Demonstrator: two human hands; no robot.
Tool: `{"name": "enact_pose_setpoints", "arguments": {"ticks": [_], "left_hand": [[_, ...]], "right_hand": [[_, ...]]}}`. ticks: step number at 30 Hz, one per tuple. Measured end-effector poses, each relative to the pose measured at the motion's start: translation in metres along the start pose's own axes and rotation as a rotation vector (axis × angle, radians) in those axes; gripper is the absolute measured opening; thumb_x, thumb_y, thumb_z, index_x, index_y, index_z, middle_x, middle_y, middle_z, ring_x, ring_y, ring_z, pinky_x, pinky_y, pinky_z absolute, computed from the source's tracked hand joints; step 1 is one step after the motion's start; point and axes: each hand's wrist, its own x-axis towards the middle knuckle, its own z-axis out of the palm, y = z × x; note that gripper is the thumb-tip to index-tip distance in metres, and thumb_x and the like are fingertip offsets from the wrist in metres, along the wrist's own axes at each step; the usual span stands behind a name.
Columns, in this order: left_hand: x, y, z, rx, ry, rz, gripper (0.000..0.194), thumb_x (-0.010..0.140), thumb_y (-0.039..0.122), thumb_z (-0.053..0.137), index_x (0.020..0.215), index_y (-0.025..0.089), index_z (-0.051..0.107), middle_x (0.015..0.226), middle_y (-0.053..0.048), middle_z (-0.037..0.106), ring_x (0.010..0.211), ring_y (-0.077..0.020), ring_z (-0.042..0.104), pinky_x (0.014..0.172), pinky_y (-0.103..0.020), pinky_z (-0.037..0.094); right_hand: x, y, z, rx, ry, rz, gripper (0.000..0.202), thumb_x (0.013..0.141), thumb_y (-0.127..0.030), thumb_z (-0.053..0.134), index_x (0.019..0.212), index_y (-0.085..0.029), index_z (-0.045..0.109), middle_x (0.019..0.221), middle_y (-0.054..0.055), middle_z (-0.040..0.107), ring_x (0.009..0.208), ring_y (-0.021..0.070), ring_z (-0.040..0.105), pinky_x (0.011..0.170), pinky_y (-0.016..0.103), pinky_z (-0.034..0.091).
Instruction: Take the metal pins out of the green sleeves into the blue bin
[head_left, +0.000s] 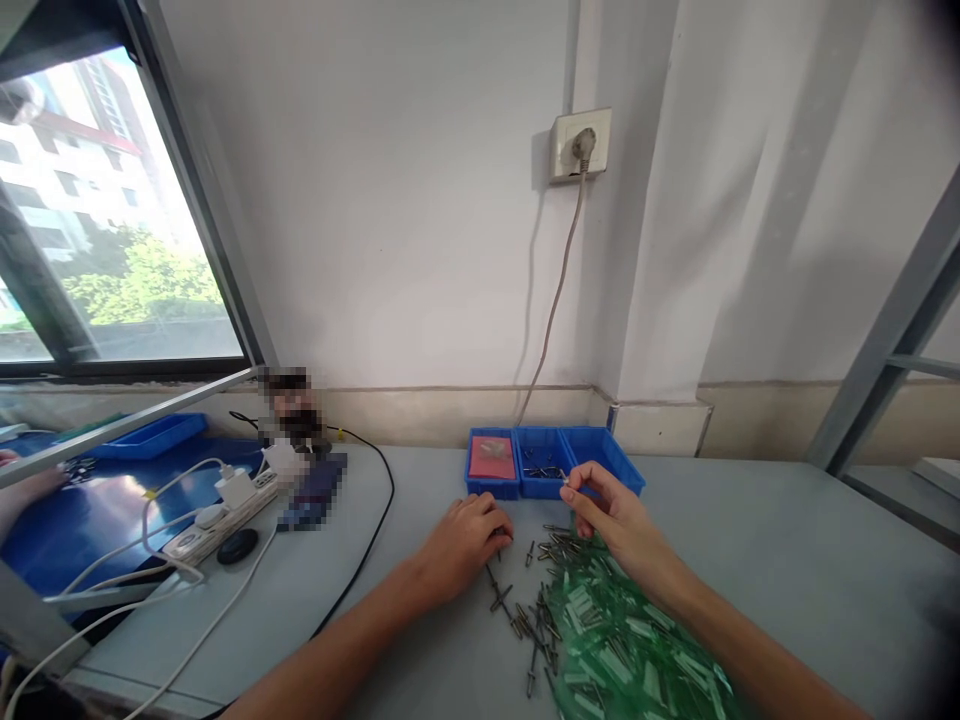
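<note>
Loose metal pins with collars, which look like blind rivets (517,622), are scattered on the grey table in front of me. My left hand (474,535) rests low over the table with fingers curled, closed on one slim rivet (499,553) at the fingertips. Thumb and forefinger of my right hand (604,505) are pinched around a small rivet (564,479), mostly covered by the fingers. This hand is held at the front of a blue divided tray (491,491). Below it lies a green plastic bag (637,640) full of similar parts.
The tray holds a pink-red piece (493,458) at left and several metal parts in the middle compartment. At left are a power strip (217,520) with cables, a black round object (238,546) and a pixelated area. Another person's hand (34,490) is at the far left.
</note>
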Motion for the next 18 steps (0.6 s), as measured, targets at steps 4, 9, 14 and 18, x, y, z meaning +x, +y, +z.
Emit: {"name": "enact_pose_setpoints", "arguments": {"ticks": [4, 9, 14, 18], "left_hand": [[0.0003, 0.0004, -0.0002, 0.005, -0.003, 0.003, 0.016, 0.107, 0.028, 0.058, 0.109, 0.021, 0.072, 0.110, -0.005, 0.066, 0.106, -0.0210, 0.062, 0.095, -0.034, 0.047], [0.0003, 0.0021, -0.0015, 0.023, -0.007, -0.008, 0.014, 0.106, 0.028, 0.060, 0.109, 0.021, 0.073, 0.110, -0.005, 0.066, 0.106, -0.0211, 0.062, 0.094, -0.033, 0.047], [-0.0002, 0.0034, -0.0033, 0.052, -0.016, -0.013, 0.015, 0.105, 0.030, 0.062, 0.111, 0.020, 0.072, 0.111, -0.004, 0.066, 0.105, -0.0211, 0.062, 0.094, -0.033, 0.047], [-0.0011, 0.0028, -0.0020, 0.060, -0.001, -0.021, 0.016, 0.105, 0.032, 0.063, 0.113, 0.020, 0.071, 0.112, -0.004, 0.065, 0.107, -0.0209, 0.061, 0.095, -0.033, 0.046]], "right_hand": [[0.0013, 0.0036, -0.0008, -0.001, -0.009, -0.005, 0.039, 0.090, -0.061, 0.071, 0.091, -0.026, 0.053, 0.084, -0.002, 0.056, 0.063, 0.0155, 0.052, 0.060, 0.030, 0.046], [0.0022, 0.0047, -0.0005, 0.004, -0.026, 0.006, 0.039, 0.088, -0.057, 0.075, 0.088, -0.025, 0.054, 0.087, -0.002, 0.057, 0.061, 0.0135, 0.050, 0.057, 0.028, 0.044], [0.0006, 0.0009, 0.0021, 0.018, -0.022, 0.002, 0.038, 0.087, -0.056, 0.077, 0.087, -0.025, 0.055, 0.087, -0.002, 0.055, 0.062, 0.0133, 0.048, 0.057, 0.028, 0.044], [-0.0026, -0.0027, 0.0027, 0.046, -0.054, 0.006, 0.036, 0.089, -0.058, 0.076, 0.090, -0.025, 0.060, 0.085, -0.002, 0.056, 0.063, 0.0139, 0.048, 0.058, 0.028, 0.043]]}}
